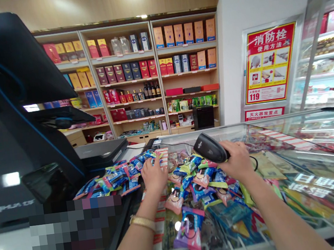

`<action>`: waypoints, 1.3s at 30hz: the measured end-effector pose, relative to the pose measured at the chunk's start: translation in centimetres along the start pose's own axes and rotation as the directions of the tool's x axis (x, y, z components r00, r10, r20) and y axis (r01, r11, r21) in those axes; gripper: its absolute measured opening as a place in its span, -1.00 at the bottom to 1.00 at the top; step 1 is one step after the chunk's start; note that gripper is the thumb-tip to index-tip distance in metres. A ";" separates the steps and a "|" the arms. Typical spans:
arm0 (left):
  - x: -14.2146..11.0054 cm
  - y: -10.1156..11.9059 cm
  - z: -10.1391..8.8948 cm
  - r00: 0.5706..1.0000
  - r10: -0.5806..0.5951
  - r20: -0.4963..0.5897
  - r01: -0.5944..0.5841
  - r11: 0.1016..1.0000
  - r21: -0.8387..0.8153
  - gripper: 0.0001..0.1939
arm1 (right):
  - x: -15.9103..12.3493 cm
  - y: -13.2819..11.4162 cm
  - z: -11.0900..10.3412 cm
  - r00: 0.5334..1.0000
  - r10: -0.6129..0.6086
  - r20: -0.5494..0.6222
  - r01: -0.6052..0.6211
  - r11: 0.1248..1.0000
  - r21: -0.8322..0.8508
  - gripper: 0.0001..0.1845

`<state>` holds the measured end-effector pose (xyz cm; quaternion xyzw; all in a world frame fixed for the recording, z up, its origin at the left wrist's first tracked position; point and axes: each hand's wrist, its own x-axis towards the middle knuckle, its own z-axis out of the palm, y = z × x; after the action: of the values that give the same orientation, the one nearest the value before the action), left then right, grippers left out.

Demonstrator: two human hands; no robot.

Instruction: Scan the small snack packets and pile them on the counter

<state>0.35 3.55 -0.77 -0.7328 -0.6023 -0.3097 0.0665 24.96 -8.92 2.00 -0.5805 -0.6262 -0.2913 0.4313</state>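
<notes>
My right hand [236, 159] is wrapped round the handle of a black barcode scanner [210, 148], its head pointing left above a heap of small snack packets [202, 177]. These wrappers are blue, pink, green and purple, and lie on the glass counter top [266, 137]. Between that heap and a second pile of similar packets [117, 179] on the left is my left hand [155, 174]. Its fingers are stretched forward and apart, by the packets at the back; the fingertips are partly hard to make out. One purple and pink packet [190, 231] lies nearest me.
A black cash register [21, 151] with a screen stands at the left, a flat black device [103, 151] behind the left pile. A cable runs from the scanner. Shelves of boxed goods [130, 70] line the back wall. More goods lie beneath the glass.
</notes>
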 end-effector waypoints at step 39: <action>2.9 0.8 -2.1 0.773 -0.347 0.532 0.273 -0.575 -0.771 -0.81 | 0.0 -0.5 0.4 0.999 -0.040 0.022 0.040 0.999 0.030 -0.76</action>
<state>0.59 4.78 2.65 -0.1823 -0.2679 -0.6760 -0.6618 24.35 -8.72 1.88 -0.5645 -0.6468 -0.2840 0.4270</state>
